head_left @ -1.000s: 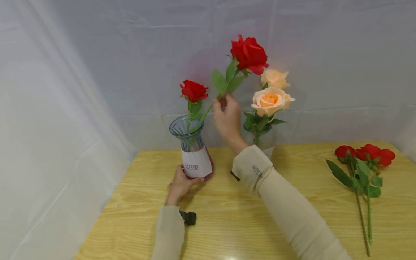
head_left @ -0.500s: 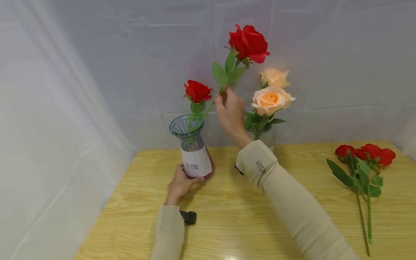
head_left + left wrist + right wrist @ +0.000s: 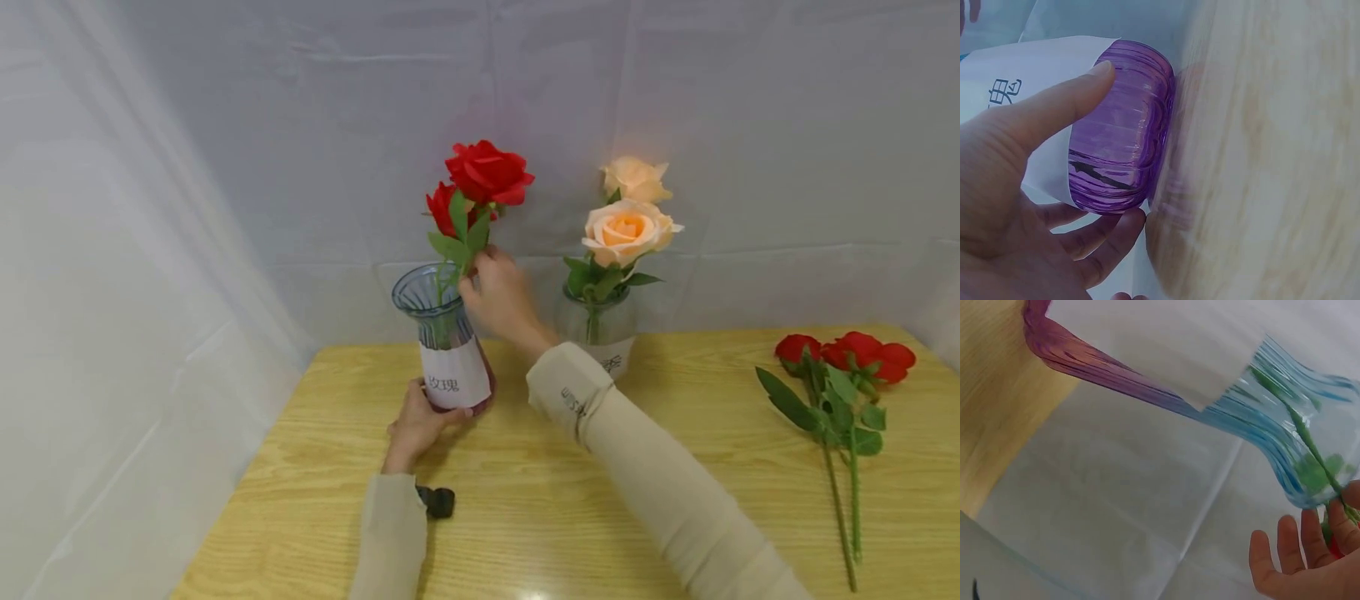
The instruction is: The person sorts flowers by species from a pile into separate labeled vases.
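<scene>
A glass vase (image 3: 442, 325), blue at the neck and purple at the base, stands on the table with a white paper label (image 3: 456, 375). My left hand (image 3: 420, 423) grips its lower part, thumb in front, as the left wrist view also shows on the purple base (image 3: 1129, 119). Just beside the vase's rim, my right hand (image 3: 504, 296) pinches the green stem of a red rose (image 3: 491, 172). That stem (image 3: 1300, 428) reaches down inside the glass in the right wrist view. Another red rose (image 3: 441, 208) stands in the vase, partly hidden behind the first.
To the right, a clear glass jar (image 3: 577, 321) holds peach roses (image 3: 626, 233), partly behind my right forearm. Several red roses (image 3: 855, 354) lie at the table's right side. Behind the wooden table (image 3: 525, 500) hangs a pale sheet (image 3: 337, 167).
My right hand first rose slightly with the red rose, then came down and left, bringing its bloom close to the other rose and its stem deeper into the vase. My left hand stayed put.
</scene>
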Motion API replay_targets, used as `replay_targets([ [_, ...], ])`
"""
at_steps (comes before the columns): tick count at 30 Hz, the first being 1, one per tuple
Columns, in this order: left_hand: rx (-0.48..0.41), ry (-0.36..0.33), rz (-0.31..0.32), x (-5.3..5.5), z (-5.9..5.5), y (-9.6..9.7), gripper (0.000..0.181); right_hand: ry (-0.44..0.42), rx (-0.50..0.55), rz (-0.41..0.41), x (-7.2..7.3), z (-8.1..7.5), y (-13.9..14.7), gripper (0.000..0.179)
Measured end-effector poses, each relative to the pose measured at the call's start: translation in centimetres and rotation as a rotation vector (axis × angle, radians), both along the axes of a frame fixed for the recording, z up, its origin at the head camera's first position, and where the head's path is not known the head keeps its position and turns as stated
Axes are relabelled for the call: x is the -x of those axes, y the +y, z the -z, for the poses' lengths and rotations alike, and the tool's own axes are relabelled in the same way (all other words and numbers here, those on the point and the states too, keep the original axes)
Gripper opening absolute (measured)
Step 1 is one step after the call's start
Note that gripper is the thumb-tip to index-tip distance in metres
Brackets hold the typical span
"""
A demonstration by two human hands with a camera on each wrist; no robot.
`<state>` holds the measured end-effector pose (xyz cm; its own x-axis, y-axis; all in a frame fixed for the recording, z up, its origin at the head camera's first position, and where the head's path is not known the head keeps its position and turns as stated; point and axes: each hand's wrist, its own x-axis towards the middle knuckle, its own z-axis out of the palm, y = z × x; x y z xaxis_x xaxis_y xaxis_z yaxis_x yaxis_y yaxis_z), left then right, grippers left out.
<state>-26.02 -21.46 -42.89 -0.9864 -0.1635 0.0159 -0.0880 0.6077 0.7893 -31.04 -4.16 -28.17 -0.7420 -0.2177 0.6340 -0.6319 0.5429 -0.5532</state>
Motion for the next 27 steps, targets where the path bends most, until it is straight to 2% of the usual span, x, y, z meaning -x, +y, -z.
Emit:
replay_targets([
  [5, -0.010, -0.002, 0.002, -0.03, -0.13, 0.10, 0.085, -0.056, 0.013, 0.029, -0.04, 0.48, -0.48, 0.014],
  [8, -0.007, 0.007, 0.003, -0.03, -0.14, 0.05, 0.085, -0.136, 0.066, 0.020, -0.10, 0.30, -0.59, 0.015],
  [12, -0.005, 0.010, 0.005, -0.14, -0.03, -0.10, 0.085, -0.262, 0.190, -0.011, -0.14, 0.34, -0.62, 0.018],
  [15, -0.007, 0.009, 0.008, -0.17, 0.04, -0.11, 0.085, -0.311, 0.306, -0.028, -0.17, 0.40, -0.49, 0.020],
  [18, -0.010, 0.005, 0.005, -0.13, 0.07, -0.07, 0.085, -0.322, 0.416, -0.041, -0.18, 0.27, -0.43, 0.019],
  [20, -0.012, 0.004, 0.003, -0.10, 0.05, -0.05, 0.085, -0.309, 0.443, -0.034, -0.17, 0.12, -0.45, 0.018],
  [27, -0.009, 0.000, 0.000, 0.06, 0.05, 0.01, 0.086, -0.245, 0.361, 0.052, 0.24, 0.54, -0.73, 0.012],
])
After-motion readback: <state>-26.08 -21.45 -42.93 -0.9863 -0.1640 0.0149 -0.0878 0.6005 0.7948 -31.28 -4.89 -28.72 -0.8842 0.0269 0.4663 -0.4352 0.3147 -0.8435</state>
